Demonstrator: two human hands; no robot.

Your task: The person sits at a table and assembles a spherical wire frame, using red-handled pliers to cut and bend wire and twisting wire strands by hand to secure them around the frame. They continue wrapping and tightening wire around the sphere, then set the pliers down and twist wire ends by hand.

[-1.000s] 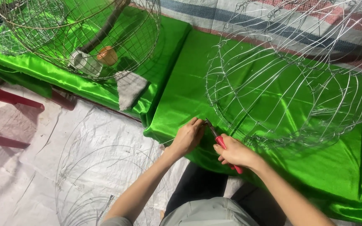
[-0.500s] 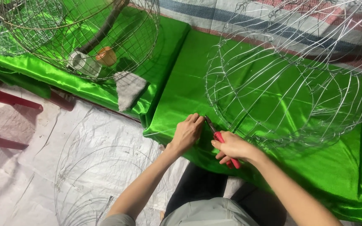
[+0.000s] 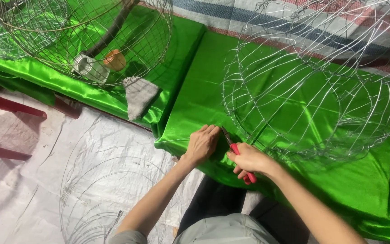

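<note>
Two bare hands work at the near edge of a bright green satin cloth in the head view. The left hand lies palm down on the cloth, fingers together and flat, pressing the fabric without gripping anything. The right hand is closed around the red handles of a pair of pliers, whose dark tip points up and left, just beside the left hand's fingers. Just beyond the hands a rounded wire frame stands on the cloth. Farther left, a second wire cage sits over a small orange cup. White plastic sheeting covers the floor.
</note>
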